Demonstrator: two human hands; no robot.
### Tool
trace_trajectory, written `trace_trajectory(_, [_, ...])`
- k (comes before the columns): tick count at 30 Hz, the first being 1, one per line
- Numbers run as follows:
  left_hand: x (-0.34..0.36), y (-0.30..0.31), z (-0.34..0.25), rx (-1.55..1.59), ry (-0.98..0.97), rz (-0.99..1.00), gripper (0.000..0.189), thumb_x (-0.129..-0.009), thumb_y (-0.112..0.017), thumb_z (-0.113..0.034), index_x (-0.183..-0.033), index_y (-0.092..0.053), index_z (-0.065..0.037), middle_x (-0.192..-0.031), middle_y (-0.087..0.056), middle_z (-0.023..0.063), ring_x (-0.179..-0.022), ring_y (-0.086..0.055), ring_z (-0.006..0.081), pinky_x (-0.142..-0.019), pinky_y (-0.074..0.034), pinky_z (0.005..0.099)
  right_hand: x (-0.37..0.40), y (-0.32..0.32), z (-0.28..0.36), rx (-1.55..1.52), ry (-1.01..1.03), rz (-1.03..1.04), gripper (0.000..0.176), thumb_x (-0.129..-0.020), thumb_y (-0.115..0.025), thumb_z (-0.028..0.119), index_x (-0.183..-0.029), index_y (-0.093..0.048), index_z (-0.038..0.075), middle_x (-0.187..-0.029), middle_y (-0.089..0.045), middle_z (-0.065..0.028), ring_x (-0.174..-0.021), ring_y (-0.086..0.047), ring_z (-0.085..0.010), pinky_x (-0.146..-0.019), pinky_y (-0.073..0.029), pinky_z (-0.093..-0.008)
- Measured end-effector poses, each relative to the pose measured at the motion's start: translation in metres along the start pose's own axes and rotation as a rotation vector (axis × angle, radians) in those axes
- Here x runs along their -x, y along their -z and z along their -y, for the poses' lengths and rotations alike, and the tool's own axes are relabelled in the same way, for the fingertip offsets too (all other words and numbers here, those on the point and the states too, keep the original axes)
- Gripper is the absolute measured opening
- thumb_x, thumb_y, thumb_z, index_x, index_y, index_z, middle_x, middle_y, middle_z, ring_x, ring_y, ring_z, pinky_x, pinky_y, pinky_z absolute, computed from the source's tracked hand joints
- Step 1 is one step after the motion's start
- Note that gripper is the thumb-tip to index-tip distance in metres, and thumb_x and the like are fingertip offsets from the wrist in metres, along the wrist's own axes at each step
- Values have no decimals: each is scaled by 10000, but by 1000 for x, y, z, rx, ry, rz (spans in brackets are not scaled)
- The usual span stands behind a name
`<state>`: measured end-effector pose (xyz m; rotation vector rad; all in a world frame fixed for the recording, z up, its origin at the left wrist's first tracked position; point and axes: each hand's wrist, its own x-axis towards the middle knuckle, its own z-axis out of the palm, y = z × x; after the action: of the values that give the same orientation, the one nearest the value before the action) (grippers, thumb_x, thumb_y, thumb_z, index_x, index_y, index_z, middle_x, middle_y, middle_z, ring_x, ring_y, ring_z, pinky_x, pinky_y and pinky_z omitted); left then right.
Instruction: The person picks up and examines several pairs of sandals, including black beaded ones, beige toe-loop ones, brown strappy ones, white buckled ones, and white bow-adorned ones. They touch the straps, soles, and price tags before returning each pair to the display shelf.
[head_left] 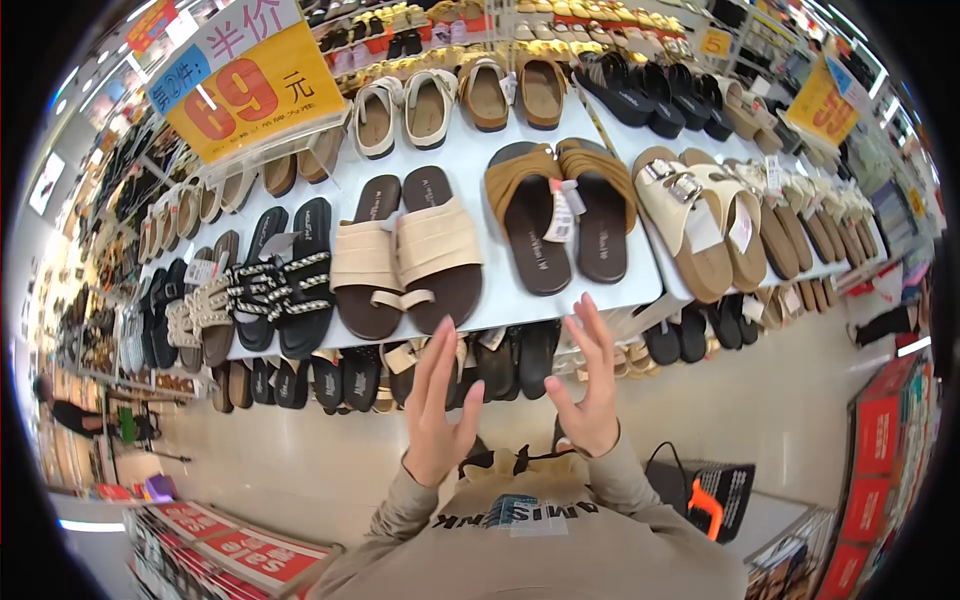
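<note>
Both hands are raised in front of my chest, before the edge of a white display table point(480, 322). My left hand point(440, 405) has its fingers apart and holds nothing; cream-banded slippers point(437, 240) with dark soles lie just beyond it. Nothing is in my right hand point(588, 390) either, and its thumb stands away from the fingers. Nearest to it are brown slippers point(600, 210) with a white tag point(562, 212) between them. Black sandals with braided straps point(305, 285) lie further left, and cream buckled sandals point(690, 215) are to the right.
A yellow price sign point(250, 95) stands at the back left, another point(828, 105) at the back right. More shoes fill a shelf below the tabletop. Red sale panels point(225, 545) are at the lower left. A black case with an orange handle point(707, 508) is at the lower right.
</note>
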<state>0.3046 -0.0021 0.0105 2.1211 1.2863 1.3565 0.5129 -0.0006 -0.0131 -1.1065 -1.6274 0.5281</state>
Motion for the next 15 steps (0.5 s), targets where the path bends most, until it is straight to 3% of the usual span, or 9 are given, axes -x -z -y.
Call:
trace_trajectory(3, [-42,-43,-20,-170,20,-8,514,-962,-616,-91,-1455,-507,0,-1601,-311,245,-1454,-375,403,-1133,-371,453,3,46,-17,-100,41,93,665,-881,-719,116,-1479,-448,10,-1610,-292,-235,-1459,-361,-420,-1179,-318,-491])
trace_trajectory(8, [-113,-107,-19,-304,73,-94,406,-1043,-523,-193,-1392,-557,10,-1594,-321,250,-1472,-325,426,-1166,-322,472,7,112,-50,-226,14,195,648,-882,-707,90,-1470,-449,7,-1601,-298,-243,-1430,-418,-407,-1152,-367,-485])
trace_trajectory(13, [-149,-136,20,-347,241,-147,481,-1091,-418,-333,-1351,-582,37,-1592,-307,278,-1469,-317,433,-1185,-297,431,2,154,-59,-184,43,182,608,-887,-703,71,-1450,-482,16,-1557,-385,-238,-1391,-465,-404,-1140,-388,-456])
trace_trajectory(15, [-157,-136,38,-175,235,-196,545,-1114,-329,-381,-1412,-536,25,-1555,-377,287,-1449,-370,385,-1185,-285,384,1,159,-62,-218,24,183,589,-893,-713,94,-1437,-499,17,-1542,-415,-225,-1385,-467,-393,-1137,-388,-446])
